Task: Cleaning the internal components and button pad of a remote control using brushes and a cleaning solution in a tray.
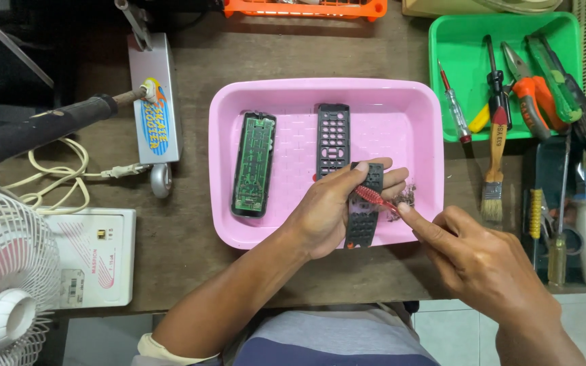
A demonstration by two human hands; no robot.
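My left hand [330,210] holds a black rubber keypad strip [364,224] of a remote control over the pink tray [327,88], with a small red-handled tool [373,197] pinched against it. My right hand [483,261] sits just right of it, its index finger touching the tool's tip near a small heap of grey debris [407,198]. In the tray lie a green circuit board in a black remote shell [254,164] and a black button-hole cover [333,139].
A green tray [442,41] at the right holds screwdrivers, pliers and a paintbrush [493,179]. More tools lie right of it. A white fan [8,278], a white box [96,254], a soldering tool [49,125] and its stand [154,102] are at the left.
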